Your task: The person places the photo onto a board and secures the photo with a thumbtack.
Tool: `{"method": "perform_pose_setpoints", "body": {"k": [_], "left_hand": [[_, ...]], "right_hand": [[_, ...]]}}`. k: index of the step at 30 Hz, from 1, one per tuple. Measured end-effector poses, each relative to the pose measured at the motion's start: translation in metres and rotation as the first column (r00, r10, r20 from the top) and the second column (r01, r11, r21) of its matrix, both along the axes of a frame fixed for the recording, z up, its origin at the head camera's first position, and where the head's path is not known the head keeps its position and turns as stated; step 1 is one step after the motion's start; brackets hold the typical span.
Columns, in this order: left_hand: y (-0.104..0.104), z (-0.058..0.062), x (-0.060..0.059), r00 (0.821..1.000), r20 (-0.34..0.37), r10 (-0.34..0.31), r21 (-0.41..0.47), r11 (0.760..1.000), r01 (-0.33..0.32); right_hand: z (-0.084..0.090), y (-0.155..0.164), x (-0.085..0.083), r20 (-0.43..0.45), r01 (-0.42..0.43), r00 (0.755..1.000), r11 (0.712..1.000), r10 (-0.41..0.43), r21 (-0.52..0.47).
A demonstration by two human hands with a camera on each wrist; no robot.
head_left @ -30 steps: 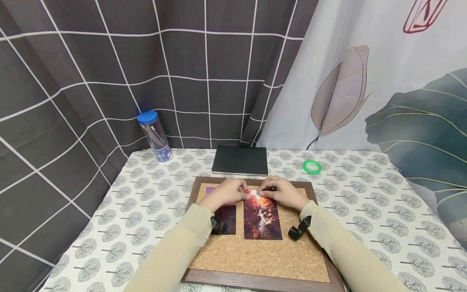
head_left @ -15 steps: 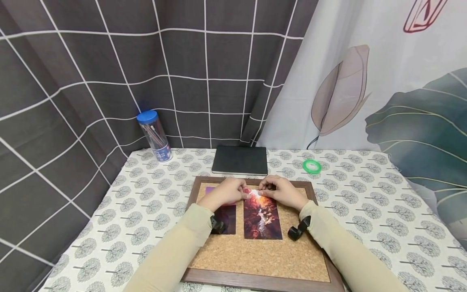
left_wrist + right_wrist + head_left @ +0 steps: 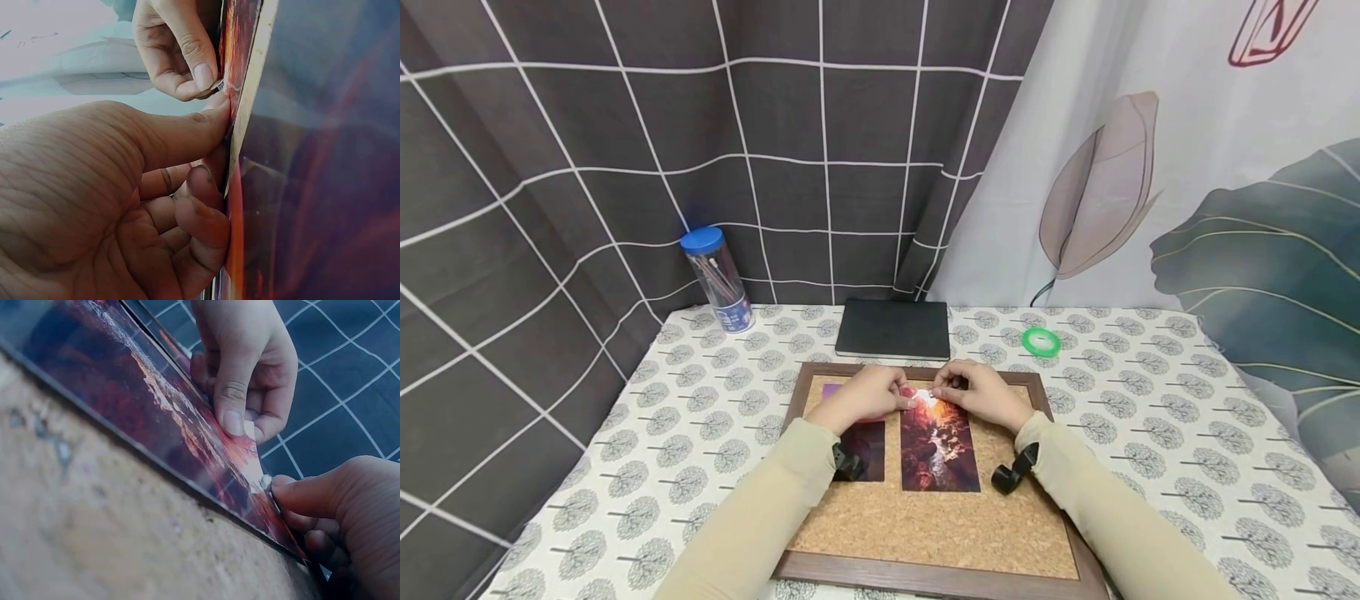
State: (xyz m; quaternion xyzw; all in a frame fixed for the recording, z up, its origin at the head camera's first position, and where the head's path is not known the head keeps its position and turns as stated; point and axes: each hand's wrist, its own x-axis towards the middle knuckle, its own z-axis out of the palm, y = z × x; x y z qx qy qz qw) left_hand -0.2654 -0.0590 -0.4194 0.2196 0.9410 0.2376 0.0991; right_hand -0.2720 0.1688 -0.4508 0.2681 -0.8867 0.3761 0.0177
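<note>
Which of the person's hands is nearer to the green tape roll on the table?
Right. The right hand rests at the top edge of the red photo on the cork board, in front of the green tape roll; the left hand lies farther left across the photo.

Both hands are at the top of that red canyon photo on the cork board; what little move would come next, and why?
Probably the right hand presses its small pin down, since it sits at the red canyon photo's top edge while the left hand steadies that edge.

Right hand [image 3: 981, 393] fingertips curled in slightly tighter at the top edge of the red canyon photo [image 3: 937, 446] since a second ago.
</note>
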Motion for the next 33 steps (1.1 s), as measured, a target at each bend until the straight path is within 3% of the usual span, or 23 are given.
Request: {"method": "perform_pose_setpoints", "body": {"k": [12,33], "left_hand": [[-0.0009,0.0007,-0.0012,1.000,0.015,-0.006,0.013,1.000,0.006],[-0.0010,-0.0013,-0.0026,1.000,0.021,-0.008,0.011,1.000,0.008]], "right_hand": [[0.0015,-0.0006,-0.0008,-0.016,0.013,1.000,1.000,-0.013,0.002],[0.0030,-0.0031,0.0005,-0.041,0.111,0.993,0.993,-0.109,0.043]]}}
